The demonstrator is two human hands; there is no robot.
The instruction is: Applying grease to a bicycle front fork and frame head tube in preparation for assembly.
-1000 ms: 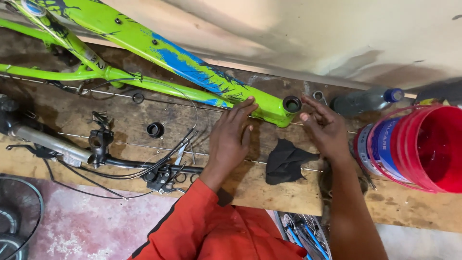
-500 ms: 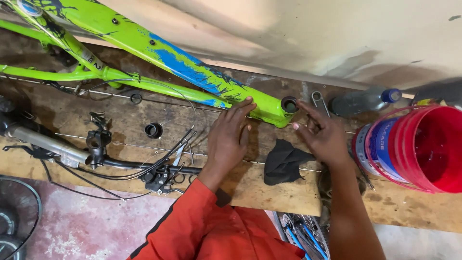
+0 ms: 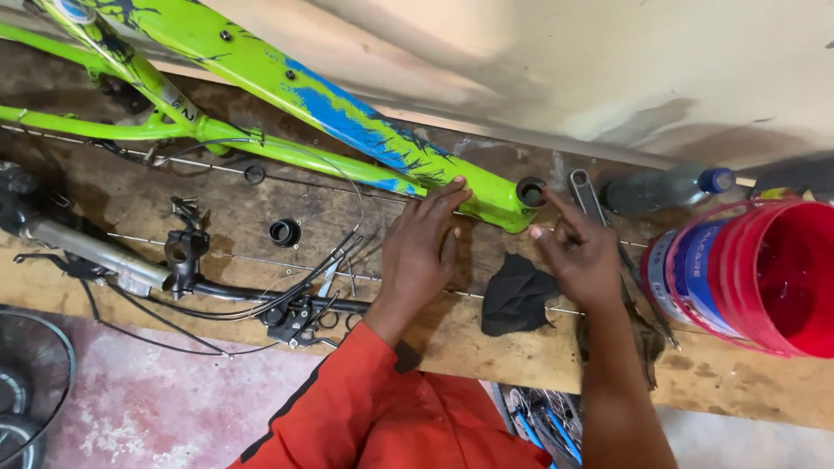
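A bright green bicycle frame point(image 3: 261, 69) with blue patches lies across a worn wooden bench point(image 3: 486, 347). Its open head tube point(image 3: 530, 193) points toward me at the frame's right end. My left hand point(image 3: 421, 252) rests flat on the bench, fingertips touching the frame just left of the head tube. My right hand point(image 3: 578, 247) sits right of the tube, index finger stretched to its rim, the other fingers curled. Whether they pinch anything small is unclear. A black rag point(image 3: 517, 295) lies between my hands.
A red bucket point(image 3: 764, 278) stands on its side at the right, a dark bottle with a blue cap point(image 3: 665, 189) behind it. A spanner point(image 3: 587, 196) lies by the head tube. Handlebars with cables point(image 3: 174, 269) and a black ring point(image 3: 283, 232) lie left. A wall runs behind.
My right hand has shifted a little left, its index finger now reaching the head tube's rim. My left hand stays on the frame.
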